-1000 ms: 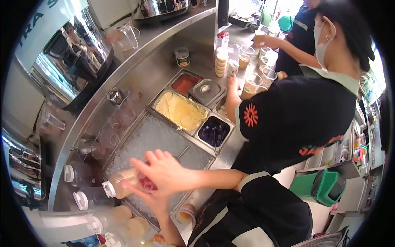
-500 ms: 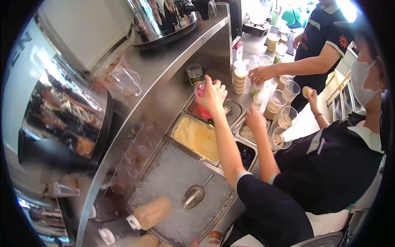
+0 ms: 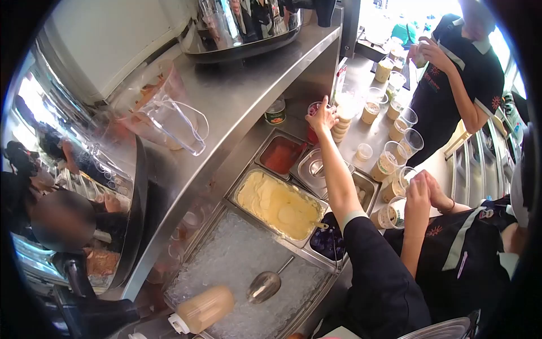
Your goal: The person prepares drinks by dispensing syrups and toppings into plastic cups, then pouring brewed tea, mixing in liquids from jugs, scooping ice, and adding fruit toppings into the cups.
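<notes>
My right hand point(image 3: 324, 117) reaches forward across the steel counter. Its fingers are closed around the upper part of a clear plastic cup point(image 3: 312, 135) with red contents. The cup is upright, just left of a stack of small pale tubs point(image 3: 340, 129). Below it is a steel pan of red sauce point(image 3: 280, 157), with a handle leaning at its edge. A lidded steel pan point(image 3: 316, 168) sits beside that, partly behind my forearm. Nearer to me is a pan of pale yellow cream point(image 3: 276, 203). My left hand is out of view.
An ice bin point(image 3: 226, 254) holds a metal scoop point(image 3: 264, 287) and a tan-filled bottle point(image 3: 204, 308). Several plastic cups point(image 3: 385, 164) line the counter's right side. One co-worker's hands point(image 3: 420, 195) are close by; another co-worker point(image 3: 435, 73) stands farther back. A raised steel shelf point(image 3: 248, 85) borders the left.
My right hand has carried the red cup from above the sauce pan to beside the tub stack. The far co-worker's hand has left the cups and is raised. The view has shifted.
</notes>
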`<state>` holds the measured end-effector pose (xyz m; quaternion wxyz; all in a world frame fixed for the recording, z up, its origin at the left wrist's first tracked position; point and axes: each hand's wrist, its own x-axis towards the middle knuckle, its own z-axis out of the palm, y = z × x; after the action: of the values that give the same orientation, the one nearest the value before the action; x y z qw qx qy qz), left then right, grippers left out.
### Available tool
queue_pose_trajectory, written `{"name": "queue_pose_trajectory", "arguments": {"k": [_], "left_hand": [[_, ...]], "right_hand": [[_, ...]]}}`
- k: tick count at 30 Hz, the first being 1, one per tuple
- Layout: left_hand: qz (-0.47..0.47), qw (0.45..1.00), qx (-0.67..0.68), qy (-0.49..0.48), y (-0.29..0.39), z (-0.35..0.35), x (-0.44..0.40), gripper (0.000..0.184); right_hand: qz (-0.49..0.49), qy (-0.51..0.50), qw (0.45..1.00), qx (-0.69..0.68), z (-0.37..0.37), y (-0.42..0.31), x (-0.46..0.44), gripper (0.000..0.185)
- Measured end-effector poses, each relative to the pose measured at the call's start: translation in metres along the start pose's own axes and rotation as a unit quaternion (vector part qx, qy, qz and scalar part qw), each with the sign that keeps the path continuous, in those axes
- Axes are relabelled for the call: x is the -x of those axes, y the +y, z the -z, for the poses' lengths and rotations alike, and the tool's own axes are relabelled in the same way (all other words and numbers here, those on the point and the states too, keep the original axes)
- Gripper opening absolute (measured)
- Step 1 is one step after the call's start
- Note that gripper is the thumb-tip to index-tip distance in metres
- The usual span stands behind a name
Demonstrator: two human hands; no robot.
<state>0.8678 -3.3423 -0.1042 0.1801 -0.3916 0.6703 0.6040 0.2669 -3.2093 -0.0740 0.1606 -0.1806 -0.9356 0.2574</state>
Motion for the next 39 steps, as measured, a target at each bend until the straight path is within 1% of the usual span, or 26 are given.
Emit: {"name": "queue_pose_trajectory", "arguments": {"k": [3, 6, 10, 12, 13, 15, 16, 17, 19, 20, 21, 23, 24, 25, 26, 27, 29, 30, 31, 32, 33, 34, 35, 37, 38, 39], "left_hand": [[0.004, 1.0, 0.006, -0.009, -0.001, -0.006, 0.0, 0.059], [0.004, 1.0, 0.01, -0.014, -0.002, -0.01, 0.0, 0.058], [-0.001, 1.0, 0.021, -0.019, -0.007, -0.017, 0.007, 0.057], [-0.006, 0.999, 0.026, -0.018, -0.01, -0.019, 0.012, 0.057], [-0.008, 0.999, 0.029, -0.017, -0.012, -0.02, 0.015, 0.057], [-0.009, 0.999, 0.033, -0.014, -0.018, -0.02, 0.018, 0.056], [-0.01, 0.999, 0.034, -0.013, -0.02, -0.019, 0.021, 0.056], [-0.012, 0.999, 0.035, -0.01, -0.023, -0.018, 0.025, 0.056], [-0.016, 0.999, 0.033, 0.0, -0.032, -0.011, 0.034, 0.056], [-0.015, 0.999, 0.037, 0.007, -0.037, -0.005, 0.04, 0.056], [-0.013, 0.999, 0.039, 0.014, -0.046, 0.001, 0.049, 0.055], [-0.003, 0.999, 0.046, 0.029, -0.066, 0.012, 0.067, 0.055], [0.003, 0.998, 0.05, 0.036, -0.076, 0.016, 0.077, 0.055], [0.01, 0.998, 0.055, 0.04, -0.086, 0.02, 0.087, 0.055], [0.017, 0.997, 0.064, 0.046, -0.096, 0.021, 0.095, 0.055], [0.024, 0.995, 0.08, 0.045, -0.107, 0.021, 0.104, 0.054], [0.044, 0.99, 0.129, 0.034, -0.132, 0.018, 0.117, 0.054], [0.046, 0.988, 0.147, 0.028, -0.147, 0.014, 0.122, 0.054], [-0.09, 0.994, -0.063, 0.029, -0.197, 0.009, 0.112, 0.058], [-0.139, 0.989, -0.013, 0.046, -0.204, -0.002, 0.118, 0.061], [-0.191, 0.979, 0.033, 0.065, -0.194, -0.009, 0.112, 0.064], [-0.221, 0.969, 0.017, 0.109, -0.19, -0.018, 0.109, 0.07], [-0.249, 0.957, -0.002, 0.15, -0.183, -0.024, 0.107, 0.075], [-0.257, 0.957, 0.004, 0.136, -0.165, -0.028, 0.106, 0.083], [-0.256, 0.955, 0.012, 0.148, -0.163, -0.031, 0.101, 0.083], [-0.289, 0.943, -0.007, 0.164, -0.164, -0.035, 0.095, 0.084]], "right_hand": [[0.01, 0.006, 1.0, 0.017, -0.007, 0.002, -0.004, 0.095], [0.035, -0.03, 0.997, 0.055, -0.005, 0.001, -0.01, 0.091], [0.018, -0.059, 0.995, 0.079, 0.002, 0.001, -0.01, 0.088], [0.047, -0.046, 0.987, 0.146, 0.0, 0.002, -0.014, 0.099], [0.05, -0.044, 0.988, 0.143, 0.0, 0.003, -0.015, 0.099], [0.092, -0.047, 0.981, 0.167, 0.009, 0.003, -0.009, 0.099], [0.088, -0.062, 0.976, 0.191, 0.012, 0.002, -0.006, 0.105], [0.089, -0.062, 0.975, 0.192, 0.016, 0.004, 0.0, 0.105], [0.084, -0.018, 0.992, 0.094, 0.022, 0.01, 0.015, 0.104], [0.082, 0.021, 0.995, 0.046, 0.02, 0.014, 0.026, 0.099], [0.081, 0.073, 0.994, -0.014, 0.025, 0.017, 0.046, 0.083], [0.108, 0.159, 0.966, -0.174, 0.017, 0.038, 0.079, 0.06], [0.095, 0.164, 0.943, -0.274, 0.026, 0.045, 0.108, 0.04], [0.102, 0.166, 0.918, -0.345, 0.028, 0.055, 0.138, 0.026], [0.082, 0.131, 0.905, -0.397, 0.031, 0.064, 0.17, 0.02], [0.059, 0.093, 0.888, -0.447, 0.035, 0.071, 0.203, 0.018], [0.123, 0.044, 0.875, -0.467, 0.044, 0.085, 0.265, 0.02], [0.103, -0.005, 0.865, -0.491, 0.06, 0.081, 0.296, 0.02], [0.108, -0.034, 0.862, -0.493, 0.061, 0.086, 0.316, 0.02], [0.129, -0.079, 0.851, -0.504, 0.062, 0.093, 0.336, 0.019], [0.149, -0.122, 0.835, -0.515, 0.061, 0.098, 0.352, 0.019], [0.157, -0.151, 0.816, -0.536, 0.061, 0.1, 0.366, 0.018], [0.17, -0.177, 0.814, -0.526, 0.067, 0.102, 0.374, 0.018], [0.155, -0.235, 0.796, -0.537, 0.078, 0.101, 0.389, 0.018], [0.163, -0.244, 0.789, -0.539, 0.081, 0.1, 0.395, 0.018], [0.185, -0.268, 0.791, -0.518, 0.082, 0.101, 0.401, 0.018]]}}
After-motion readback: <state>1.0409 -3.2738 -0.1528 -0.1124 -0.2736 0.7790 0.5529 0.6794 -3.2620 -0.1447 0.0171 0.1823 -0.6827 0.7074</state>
